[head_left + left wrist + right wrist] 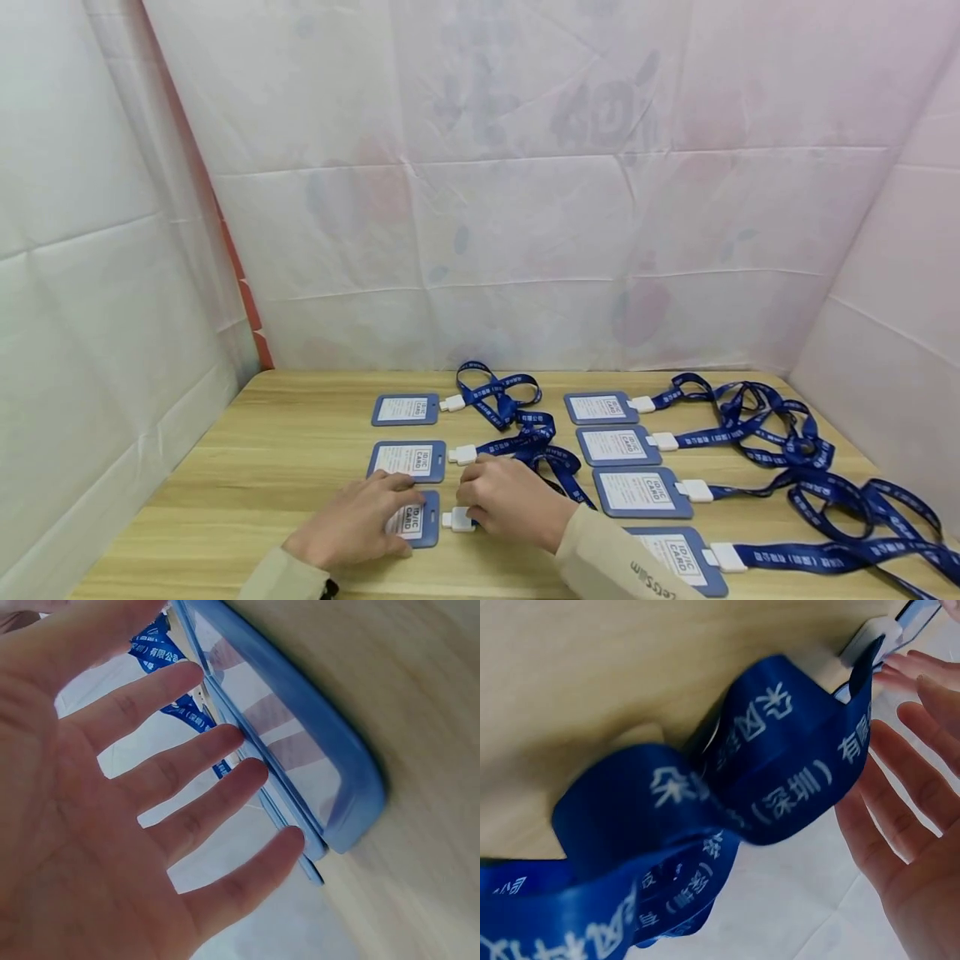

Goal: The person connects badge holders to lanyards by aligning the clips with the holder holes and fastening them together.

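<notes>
My left hand point(365, 518) lies over the nearest ID card holder point(429, 523) of the left column, its fingers straight and spread in the left wrist view. The holder is blue-framed with a white card inside; the hand covers part of it. Just right of it, my right hand point(513, 498) is at the white clip point(458, 519) of a blue lanyard. In the right wrist view the right hand's fingers point(889, 817) look loosely extended beside the looping blue lanyard point(780, 765). Contact between fingertips and clip is hard to make out.
Two more card holders point(407, 461) with lanyards lie farther back on the left. To the right, several card holders point(643, 492) form another column, their blue lanyards point(832, 500) spread toward the table's right edge. White cloth point(525, 217) hangs around the wooden table point(247, 467).
</notes>
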Tool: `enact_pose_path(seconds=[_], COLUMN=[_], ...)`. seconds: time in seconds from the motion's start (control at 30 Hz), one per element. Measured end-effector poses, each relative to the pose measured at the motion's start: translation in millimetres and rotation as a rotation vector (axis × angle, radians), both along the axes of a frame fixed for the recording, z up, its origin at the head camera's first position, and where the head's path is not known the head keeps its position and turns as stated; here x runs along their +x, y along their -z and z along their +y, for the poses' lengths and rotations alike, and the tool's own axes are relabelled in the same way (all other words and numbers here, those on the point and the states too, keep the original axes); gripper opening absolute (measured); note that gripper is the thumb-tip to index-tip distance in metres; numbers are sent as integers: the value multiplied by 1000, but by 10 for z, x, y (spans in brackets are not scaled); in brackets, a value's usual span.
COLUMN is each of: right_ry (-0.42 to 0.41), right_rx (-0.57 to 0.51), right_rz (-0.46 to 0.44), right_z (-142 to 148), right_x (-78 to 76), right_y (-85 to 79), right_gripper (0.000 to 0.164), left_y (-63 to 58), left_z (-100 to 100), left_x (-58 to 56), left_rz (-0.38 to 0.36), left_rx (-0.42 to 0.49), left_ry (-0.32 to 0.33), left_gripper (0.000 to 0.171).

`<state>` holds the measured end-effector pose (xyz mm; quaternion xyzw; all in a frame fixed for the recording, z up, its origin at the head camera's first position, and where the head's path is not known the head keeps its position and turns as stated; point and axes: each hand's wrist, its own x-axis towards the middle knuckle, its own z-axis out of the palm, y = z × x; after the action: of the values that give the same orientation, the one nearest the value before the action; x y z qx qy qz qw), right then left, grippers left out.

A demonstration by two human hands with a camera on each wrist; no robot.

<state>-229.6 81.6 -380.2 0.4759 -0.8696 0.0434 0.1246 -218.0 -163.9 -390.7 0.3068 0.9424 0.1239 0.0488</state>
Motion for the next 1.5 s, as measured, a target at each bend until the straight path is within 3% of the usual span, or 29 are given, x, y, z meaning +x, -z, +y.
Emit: enact_pose_path(seconds=[0.17, 0.4, 0.67, 0.97, 1.37, 1.5], right_ry=[-17, -24, -21, -31, -23, -16], right_rx=[57, 91, 136, 132, 134, 132], right_rz=[10, -7, 90, 195, 188, 184], right_z=[-65, -101, -140, -147, -184, -189], right_x=[29, 42, 57, 70, 72, 78], right_y=[38, 82, 121, 149, 159, 148], right_gripper=[14, 16, 11, 7, 10, 11], left_y=[-4, 18, -8, -12, 17, 17], left_z=[14, 29, 22, 35, 44, 42], left_x=[-11, -17, -35, -21, -46, -50], left_rz=[-41, 0, -73, -69, -88, -94], left_rx=[14, 22, 34, 25, -8, -6], left_ry=[-14, 17, 18, 5, -57, -51], left_gripper=[48, 45, 49, 51, 54, 55])
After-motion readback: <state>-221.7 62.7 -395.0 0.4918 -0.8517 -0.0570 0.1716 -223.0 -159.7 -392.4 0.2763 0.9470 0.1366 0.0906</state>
